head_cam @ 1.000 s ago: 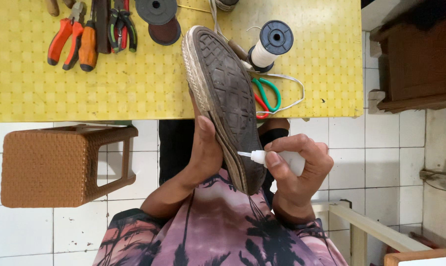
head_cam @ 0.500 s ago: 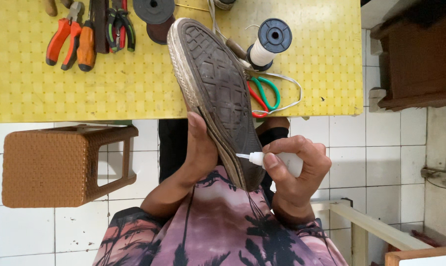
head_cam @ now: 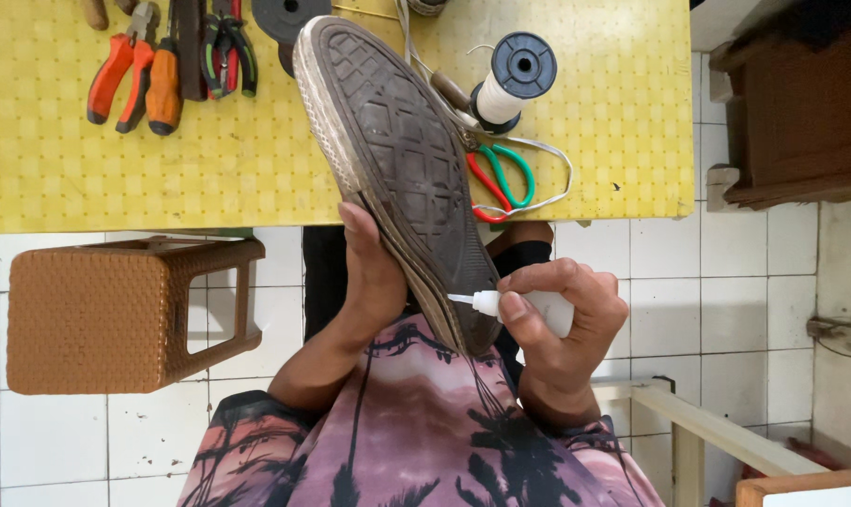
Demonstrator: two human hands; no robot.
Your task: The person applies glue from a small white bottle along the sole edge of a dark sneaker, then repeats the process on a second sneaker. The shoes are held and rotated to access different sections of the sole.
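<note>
the person's left hand [head_cam: 374, 282] had its fingers wrapped around the edge of a worn shoe [head_cam: 397, 160], thumb on the near side. it held the shoe sole-up and tilted, heel end over the lap and toe end reaching out above the yellow surface [head_cam: 256, 169]. the right hand [head_cam: 571, 324] had its fingers closed around a small white glue bottle [head_cam: 538, 308], the thin nozzle touching the rim of the sole near the heel.

judging by this, the step in hand was laying glue into the seam where the sole met the upper. a next move would call for a light, even squeeze, the nozzle kept in the seam, and the left hand holding the shoe steady or turning it to offer a fresh stretch of edge.

on the surface lay red-and-green scissors [head_cam: 501, 178], partly under the shoe, a spool of pale thread [head_cam: 510, 84] and orange-handled pliers [head_cam: 120, 75]. a brown woven stool [head_cam: 97, 319] stood on the tiled floor to the left.

the shoe's upper was hidden behind the sole, so whether the seam gaped, or any glue had come out, could not be made out. the left fingers behind the shoe were out of sight. the tools at the top edge were cut off, as was a dark disc beside the toe.
</note>
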